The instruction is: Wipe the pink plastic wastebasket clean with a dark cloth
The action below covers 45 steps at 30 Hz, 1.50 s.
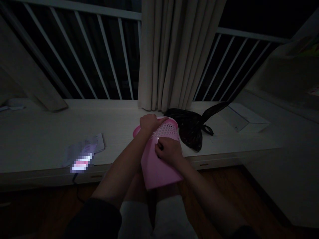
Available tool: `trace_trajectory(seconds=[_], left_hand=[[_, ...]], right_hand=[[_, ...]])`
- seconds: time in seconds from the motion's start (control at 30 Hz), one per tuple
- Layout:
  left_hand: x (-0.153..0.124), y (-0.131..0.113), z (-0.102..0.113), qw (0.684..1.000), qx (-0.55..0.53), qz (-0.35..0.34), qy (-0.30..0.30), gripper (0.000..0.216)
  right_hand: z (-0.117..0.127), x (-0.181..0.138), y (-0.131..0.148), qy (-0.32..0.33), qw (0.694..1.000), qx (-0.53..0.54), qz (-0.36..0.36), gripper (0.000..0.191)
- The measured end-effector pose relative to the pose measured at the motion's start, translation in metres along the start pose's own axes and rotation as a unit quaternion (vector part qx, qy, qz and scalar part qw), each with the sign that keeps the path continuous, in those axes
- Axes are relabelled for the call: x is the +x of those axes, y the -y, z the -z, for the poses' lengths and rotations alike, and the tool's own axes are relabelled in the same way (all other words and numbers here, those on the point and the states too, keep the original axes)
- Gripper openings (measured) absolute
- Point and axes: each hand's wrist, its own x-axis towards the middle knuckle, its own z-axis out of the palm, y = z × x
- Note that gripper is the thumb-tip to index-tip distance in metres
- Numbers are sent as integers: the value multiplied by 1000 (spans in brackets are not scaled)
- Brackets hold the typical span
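Observation:
A pink plastic wastebasket [159,169] with a band of holes below its rim lies tilted over my legs, its mouth turned away from me. My left hand [151,122] is closed on the rim at the top, thumb stretched along the edge. Against the upper side wall rests my right hand [169,149], its fingers curled into a fist; whether it holds anything is hidden. Just beyond the basket's right side, a knotted black plastic bag [191,129] sits on the white ledge [119,113].
A phone [82,162] with a lit screen and a cable lies at the ledge's front edge, beside papers [84,146]. A white box [244,116] stands at right. Behind the ledge hang beige curtains [171,56] and white railings [104,49].

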Motion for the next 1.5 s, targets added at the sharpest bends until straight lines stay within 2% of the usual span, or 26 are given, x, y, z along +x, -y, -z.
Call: trace_trajectory(seconds=[0.17,0.37,0.5,0.67,0.8,0.93,1.07,1.2,1.33,1.5], left_hand=[[2,0,-2,1000,0,-1,-5,97],[1,-3,0,1000,-20,-7,6,97],[1,-3,0,999,-34,-10,7,98],[2,-5,-1,999,-33,-10,12,99],[2,-7,0,999,-39,-13,23,99],[2,-7,0,999,-37,-12,14,100],[2,-6,-1,999,-30,-5,13,101],[1,-4,1,1000,-23,-5,13,99],[0,-3,4,1000,-24,-1,21,96],[1,-3,3,999,-23,1,24,95]], right_hand=[[-2,18,-12,-35,998,14,-49,21],[-1,18,-29,-74,987,70,-121,26],[-3,5,-53,-98,964,160,-190,27],[-9,-34,-67,-118,941,226,-223,30],[-7,-63,-53,-110,947,214,-212,29],[1,-69,-30,-83,975,135,-156,27],[7,-57,-10,-44,996,34,-74,25],[7,-37,2,15,999,-41,-19,20],[7,-16,8,45,996,-71,-7,18],[6,9,7,44,997,-67,-12,18]])
